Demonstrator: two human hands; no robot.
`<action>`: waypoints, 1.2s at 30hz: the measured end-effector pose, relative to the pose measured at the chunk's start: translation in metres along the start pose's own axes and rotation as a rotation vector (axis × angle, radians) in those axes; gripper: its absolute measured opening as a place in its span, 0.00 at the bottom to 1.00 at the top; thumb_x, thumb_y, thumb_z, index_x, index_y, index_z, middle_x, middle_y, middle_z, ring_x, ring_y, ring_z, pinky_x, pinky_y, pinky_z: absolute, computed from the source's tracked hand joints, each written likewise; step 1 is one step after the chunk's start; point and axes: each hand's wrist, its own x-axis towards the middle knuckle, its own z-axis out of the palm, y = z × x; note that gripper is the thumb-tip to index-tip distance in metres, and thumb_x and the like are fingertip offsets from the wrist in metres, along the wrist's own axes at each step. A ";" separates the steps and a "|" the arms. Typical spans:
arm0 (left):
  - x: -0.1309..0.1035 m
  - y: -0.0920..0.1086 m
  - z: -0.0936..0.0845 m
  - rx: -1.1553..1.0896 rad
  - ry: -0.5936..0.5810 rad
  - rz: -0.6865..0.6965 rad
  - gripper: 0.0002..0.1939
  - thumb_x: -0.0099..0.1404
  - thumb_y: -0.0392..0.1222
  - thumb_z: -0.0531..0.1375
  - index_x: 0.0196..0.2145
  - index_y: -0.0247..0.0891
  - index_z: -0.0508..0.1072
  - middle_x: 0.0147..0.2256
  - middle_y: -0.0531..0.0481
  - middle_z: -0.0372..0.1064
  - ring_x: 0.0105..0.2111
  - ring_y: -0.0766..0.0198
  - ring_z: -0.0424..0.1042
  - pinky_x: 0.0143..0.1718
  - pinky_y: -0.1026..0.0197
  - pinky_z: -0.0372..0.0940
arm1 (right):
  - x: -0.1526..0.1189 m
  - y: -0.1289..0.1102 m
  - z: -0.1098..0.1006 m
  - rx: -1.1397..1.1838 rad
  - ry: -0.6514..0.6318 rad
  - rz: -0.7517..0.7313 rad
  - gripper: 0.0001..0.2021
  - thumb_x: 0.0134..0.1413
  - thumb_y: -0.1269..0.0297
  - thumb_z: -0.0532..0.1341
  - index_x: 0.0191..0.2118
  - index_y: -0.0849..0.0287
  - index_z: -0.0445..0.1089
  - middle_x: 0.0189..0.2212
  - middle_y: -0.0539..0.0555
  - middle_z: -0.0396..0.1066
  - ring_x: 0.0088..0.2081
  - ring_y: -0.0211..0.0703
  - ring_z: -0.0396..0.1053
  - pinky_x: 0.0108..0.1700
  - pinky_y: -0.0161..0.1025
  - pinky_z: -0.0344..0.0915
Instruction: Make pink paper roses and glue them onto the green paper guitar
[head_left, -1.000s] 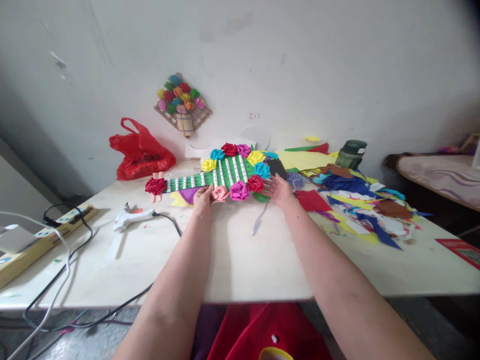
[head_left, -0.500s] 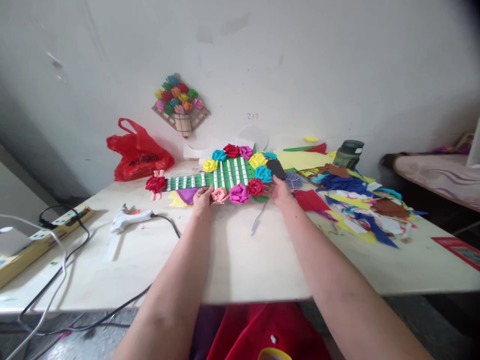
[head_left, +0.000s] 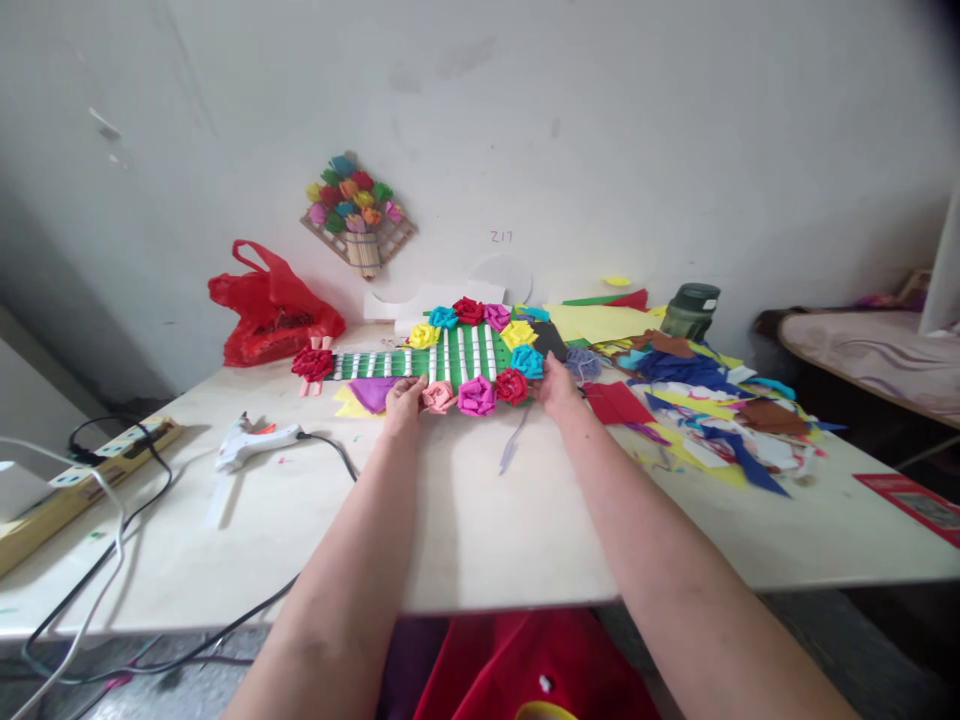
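Note:
A guitar-shaped paper craft, green with white strips and ringed by coloured paper flowers, lies across the back half of the table with its neck to the left. My left hand pinches its lower edge beside the salmon flower. At the right end, my right hand grips the edge next to the blue flower, fingers partly hidden behind it. A red flower with pink strips tops the neck. Purple paper and yellow paper sit under the neck.
A white glue gun with a black cord lies left, near a power strip. A red plastic bag stands at the back. Right are paper scraps, blue yarn and a dark green bottle. A flower craft hangs on the wall.
My right hand has closed in on the guitar craft's right edge, its fingers less spread. The craft has tilted slightly; my left hand keeps its hold. The view has shifted a little.

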 end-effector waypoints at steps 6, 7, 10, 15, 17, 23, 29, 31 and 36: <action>0.000 -0.001 0.002 0.018 -0.030 -0.005 0.20 0.39 0.45 0.70 0.24 0.35 0.65 0.16 0.56 0.63 0.15 0.70 0.62 0.18 0.67 0.58 | -0.006 -0.002 0.004 0.061 0.115 0.065 0.17 0.56 0.49 0.52 0.31 0.57 0.69 0.19 0.49 0.70 0.23 0.41 0.67 0.28 0.40 0.67; 0.000 0.000 0.002 0.017 -0.030 -0.012 0.20 0.39 0.45 0.70 0.24 0.35 0.65 0.16 0.56 0.63 0.15 0.70 0.62 0.18 0.67 0.58 | -0.007 -0.003 0.005 0.055 0.120 0.069 0.17 0.56 0.49 0.51 0.32 0.57 0.69 0.19 0.49 0.70 0.23 0.41 0.68 0.28 0.40 0.67; -0.002 0.003 0.001 0.014 -0.035 -0.035 0.18 0.40 0.44 0.69 0.24 0.36 0.65 0.16 0.56 0.63 0.15 0.69 0.63 0.18 0.66 0.59 | -0.008 -0.005 0.006 0.035 0.102 0.073 0.18 0.54 0.47 0.53 0.32 0.56 0.69 0.19 0.49 0.70 0.23 0.41 0.68 0.26 0.39 0.67; -0.005 0.011 -0.004 -0.017 -0.119 -0.055 0.14 0.41 0.39 0.67 0.23 0.35 0.65 0.17 0.55 0.62 0.15 0.69 0.62 0.16 0.67 0.57 | -0.011 -0.011 0.008 0.050 -0.010 -0.035 0.19 0.49 0.44 0.55 0.31 0.55 0.69 0.22 0.51 0.72 0.28 0.44 0.72 0.28 0.39 0.68; -0.006 0.013 -0.005 -0.032 -0.155 -0.071 0.12 0.41 0.37 0.66 0.22 0.35 0.65 0.17 0.55 0.63 0.15 0.69 0.62 0.16 0.67 0.57 | -0.014 -0.014 0.010 0.053 -0.042 -0.052 0.19 0.49 0.43 0.55 0.32 0.54 0.69 0.24 0.52 0.73 0.30 0.45 0.73 0.29 0.40 0.69; -0.007 0.015 -0.007 -0.035 -0.207 -0.126 0.09 0.43 0.35 0.65 0.21 0.34 0.66 0.16 0.53 0.63 0.16 0.69 0.63 0.16 0.67 0.57 | -0.025 -0.018 0.009 0.029 -0.081 0.014 0.21 0.50 0.41 0.52 0.32 0.54 0.70 0.24 0.54 0.73 0.30 0.47 0.73 0.29 0.42 0.70; -0.007 0.015 -0.005 -0.041 -0.175 -0.111 0.09 0.42 0.34 0.65 0.21 0.34 0.67 0.16 0.54 0.63 0.15 0.70 0.62 0.16 0.68 0.57 | -0.015 -0.015 0.002 0.077 0.025 0.030 0.21 0.56 0.46 0.49 0.36 0.56 0.70 0.22 0.54 0.73 0.28 0.47 0.73 0.28 0.43 0.70; -0.005 0.014 -0.005 -0.076 -0.121 -0.067 0.10 0.42 0.34 0.65 0.21 0.34 0.67 0.16 0.54 0.63 0.15 0.70 0.62 0.16 0.67 0.57 | -0.010 -0.014 -0.001 0.036 0.129 0.033 0.18 0.57 0.50 0.49 0.35 0.57 0.70 0.20 0.52 0.71 0.24 0.44 0.71 0.25 0.41 0.69; 0.003 0.010 -0.006 -0.163 0.038 0.030 0.11 0.43 0.36 0.66 0.21 0.34 0.65 0.16 0.55 0.63 0.16 0.70 0.63 0.18 0.67 0.59 | -0.003 -0.012 -0.010 -0.285 0.289 -0.083 0.10 0.55 0.60 0.54 0.34 0.59 0.69 0.22 0.51 0.73 0.22 0.38 0.70 0.22 0.33 0.65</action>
